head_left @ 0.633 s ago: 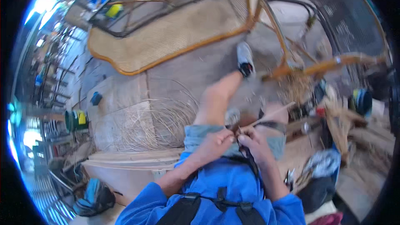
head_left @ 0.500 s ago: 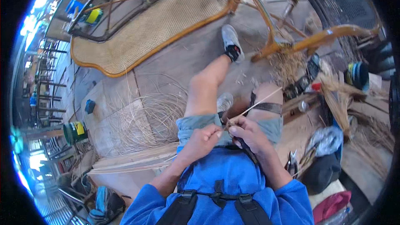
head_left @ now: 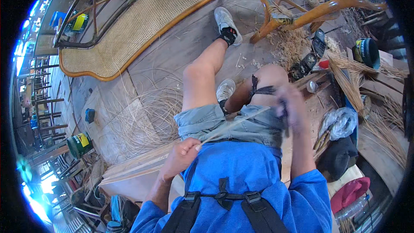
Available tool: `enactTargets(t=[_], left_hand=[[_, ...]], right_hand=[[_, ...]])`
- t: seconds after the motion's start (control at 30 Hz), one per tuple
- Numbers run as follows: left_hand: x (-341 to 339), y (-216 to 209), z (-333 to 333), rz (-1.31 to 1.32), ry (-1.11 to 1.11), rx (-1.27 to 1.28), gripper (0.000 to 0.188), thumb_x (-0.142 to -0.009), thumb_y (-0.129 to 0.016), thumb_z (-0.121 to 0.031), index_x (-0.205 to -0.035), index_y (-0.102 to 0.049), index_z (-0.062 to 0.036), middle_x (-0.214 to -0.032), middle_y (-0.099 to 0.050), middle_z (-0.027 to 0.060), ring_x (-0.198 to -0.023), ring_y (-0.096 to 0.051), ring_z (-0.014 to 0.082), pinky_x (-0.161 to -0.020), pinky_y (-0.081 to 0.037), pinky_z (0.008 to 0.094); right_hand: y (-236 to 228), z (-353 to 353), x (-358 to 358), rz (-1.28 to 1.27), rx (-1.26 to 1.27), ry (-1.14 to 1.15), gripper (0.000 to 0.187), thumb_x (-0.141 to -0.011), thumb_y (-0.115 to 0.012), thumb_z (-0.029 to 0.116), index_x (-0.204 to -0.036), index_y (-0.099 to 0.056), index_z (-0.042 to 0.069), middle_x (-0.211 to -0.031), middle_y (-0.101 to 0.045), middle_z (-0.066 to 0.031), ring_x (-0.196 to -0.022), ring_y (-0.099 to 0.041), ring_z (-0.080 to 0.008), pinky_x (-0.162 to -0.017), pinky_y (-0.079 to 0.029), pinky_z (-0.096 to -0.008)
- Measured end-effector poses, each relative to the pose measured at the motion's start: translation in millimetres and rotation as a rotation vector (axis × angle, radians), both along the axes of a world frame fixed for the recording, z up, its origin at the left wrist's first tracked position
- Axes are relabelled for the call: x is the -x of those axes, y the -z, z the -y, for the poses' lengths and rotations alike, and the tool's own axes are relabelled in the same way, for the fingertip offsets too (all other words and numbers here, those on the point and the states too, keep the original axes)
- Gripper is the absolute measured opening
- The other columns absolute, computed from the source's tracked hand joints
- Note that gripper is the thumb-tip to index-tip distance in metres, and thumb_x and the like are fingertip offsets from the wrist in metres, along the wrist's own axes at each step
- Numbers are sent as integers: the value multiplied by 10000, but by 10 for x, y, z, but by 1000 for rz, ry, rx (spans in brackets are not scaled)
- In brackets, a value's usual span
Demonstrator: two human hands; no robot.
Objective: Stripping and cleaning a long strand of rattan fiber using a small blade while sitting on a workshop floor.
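My left hand [head_left: 183, 154] is closed on one end of a thin, pale cane strip [head_left: 235, 124], in front of my blue shirt. From there the strip slants up to the right across my grey shorts, its far end free over my lap. Over my right thigh, my right hand [head_left: 295, 110] is smeared by motion. Dark and narrow, something [head_left: 282, 111] shows at its fingers, too blurred to name. A black band [head_left: 263, 89] is tied around my right knee.
A woven cane panel [head_left: 142, 21] in a wooden frame lies ahead-left. Curved rattan furniture [head_left: 319, 17] stands ahead-right above shavings [head_left: 293, 45]. Loose cane strands [head_left: 151, 112] coil on the floor at left, near wooden planks [head_left: 133, 166]. Cane bundles [head_left: 347, 86] and a dark tub [head_left: 366, 54] are at right.
My hands have moved apart: the left back toward my left side with the strip, the right outward over my right thigh. The strip now lies across my lap, away from the right hand.
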State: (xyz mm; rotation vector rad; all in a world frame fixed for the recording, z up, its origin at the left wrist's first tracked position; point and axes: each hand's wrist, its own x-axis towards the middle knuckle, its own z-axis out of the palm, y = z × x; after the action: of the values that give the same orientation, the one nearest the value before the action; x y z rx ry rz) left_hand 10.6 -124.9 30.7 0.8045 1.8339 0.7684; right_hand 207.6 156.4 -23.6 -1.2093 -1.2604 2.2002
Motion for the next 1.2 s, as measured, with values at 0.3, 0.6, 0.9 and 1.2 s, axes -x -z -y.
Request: enactTargets(t=[0.3, 0.6, 0.9, 1.2], left_hand=[[-63, 341, -441, 61, -252, -13, 148, -867, -531, -134, -900, -569, 5, -661, -507, -22, -595, -430, 39, -525, -367, 214], [-131, 255, -784, 92, -142, 48, 157, -880, -515, -154, -926, -569, -14, -682, -574, 32, -586, -468, 53, -519, -376, 212], [-134, 266, -888, 277, -223, -105, 124, -888, -491, -130, -857, -552, -26, -600, -439, -48, -502, -355, 38, -439, -285, 201], [-38, 85, -379, 373, -146, 71, 144, -868, -529, -157, -814, -568, -29, -579, -450, -45, -492, -363, 25, -435, -281, 178]], right_hand=[[-55, 656, 372, 20, -94, -451, 303, -821, -601, 176, -1075, -485, 59, -698, -498, 17, -523, -474, -61, -440, -391, -207], [185, 823, 637, -137, -377, -354, 256, -825, -610, 211, -972, -514, 26, -791, -520, -21, -703, -514, -103, -619, -439, -264], [118, 839, 577, -273, -333, -393, 276, -838, -604, 256, -929, -506, 15, -797, -533, -18, -708, -503, -108, -638, -434, -267], [-40, 482, 214, -296, 98, -240, 199, -869, -572, 241, -925, -497, 65, -680, -481, 22, -504, -439, -39, -426, -333, -194]])
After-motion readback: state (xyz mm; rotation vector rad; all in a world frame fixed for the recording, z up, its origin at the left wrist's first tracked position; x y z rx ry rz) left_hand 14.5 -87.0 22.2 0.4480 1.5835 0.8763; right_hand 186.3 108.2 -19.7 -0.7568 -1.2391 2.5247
